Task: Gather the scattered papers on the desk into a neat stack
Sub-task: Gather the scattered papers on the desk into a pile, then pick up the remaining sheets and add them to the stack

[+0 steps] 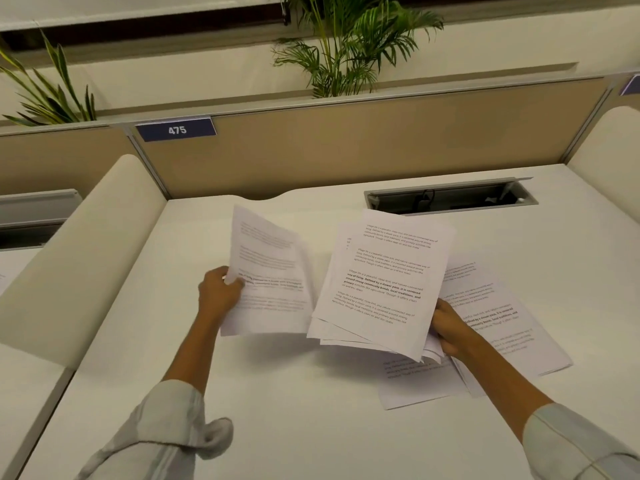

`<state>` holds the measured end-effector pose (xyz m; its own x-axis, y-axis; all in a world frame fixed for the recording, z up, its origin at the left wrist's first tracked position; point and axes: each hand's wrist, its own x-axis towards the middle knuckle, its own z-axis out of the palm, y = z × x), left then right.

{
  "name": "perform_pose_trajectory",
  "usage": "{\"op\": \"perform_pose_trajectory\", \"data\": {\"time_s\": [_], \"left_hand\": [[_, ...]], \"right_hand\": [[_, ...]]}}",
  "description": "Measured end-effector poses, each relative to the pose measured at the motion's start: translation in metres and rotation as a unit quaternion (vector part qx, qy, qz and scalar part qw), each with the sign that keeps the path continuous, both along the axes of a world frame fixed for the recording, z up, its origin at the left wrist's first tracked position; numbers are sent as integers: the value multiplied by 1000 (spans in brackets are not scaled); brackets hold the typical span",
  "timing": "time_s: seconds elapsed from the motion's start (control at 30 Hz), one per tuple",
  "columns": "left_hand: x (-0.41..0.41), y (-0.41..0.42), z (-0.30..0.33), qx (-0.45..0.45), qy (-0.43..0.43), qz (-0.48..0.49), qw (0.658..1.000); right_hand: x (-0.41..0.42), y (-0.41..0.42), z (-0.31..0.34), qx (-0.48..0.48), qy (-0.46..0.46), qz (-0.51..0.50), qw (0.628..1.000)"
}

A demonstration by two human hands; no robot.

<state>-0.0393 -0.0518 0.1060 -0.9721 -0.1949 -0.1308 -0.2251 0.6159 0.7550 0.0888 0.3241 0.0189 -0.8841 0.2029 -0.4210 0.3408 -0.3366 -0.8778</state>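
My left hand (219, 293) grips a printed sheet (268, 271) by its left edge and holds it lifted above the white desk (294, 403), tilted toward me. My right hand (450, 327) pinches the lower right corner of a loose, fanned bundle of printed papers (381, 289), also raised off the desk. Under and to the right of that bundle, more printed sheets (502, 317) lie flat and overlapping on the desk, and one sheet (415, 382) pokes out toward me beneath my right wrist.
A tan partition (346, 143) with a blue tag reading 475 (176, 129) closes the back of the desk. An open cable tray (450, 197) sits at the back right. Cream dividers (86, 244) flank both sides. Potted plants (346, 46) stand behind the partition.
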Motion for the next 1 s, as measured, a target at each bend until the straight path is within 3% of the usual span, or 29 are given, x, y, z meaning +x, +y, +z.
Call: {"op": "perform_pose_trajectory", "data": {"time_s": [0.13,0.3,0.5,0.6,0.8,0.93,1.0], "left_hand": [[-10,3,37,96,103,50,989],[-18,28,39,269,41,36,961],[2,73,-11,204,-6,-109,973],[13,90,-33,177,-56,-125,975],[12,81,-33,360,-212,-137,898],[14,79,-25,385,-153,-135,900],[13,78,-18,366,-105,-135,915]], "right_hand": [[-2,-2,0,16,0,8,1000],[-11,-6,5,33,-4,23,999],[-21,-22,24,21,20,57,998],[-26,-29,28,14,18,73,997],[-33,-29,31,14,6,128,992],[-40,-27,44,6,8,126,992],[-44,-24,54,-90,18,86,992]]}}
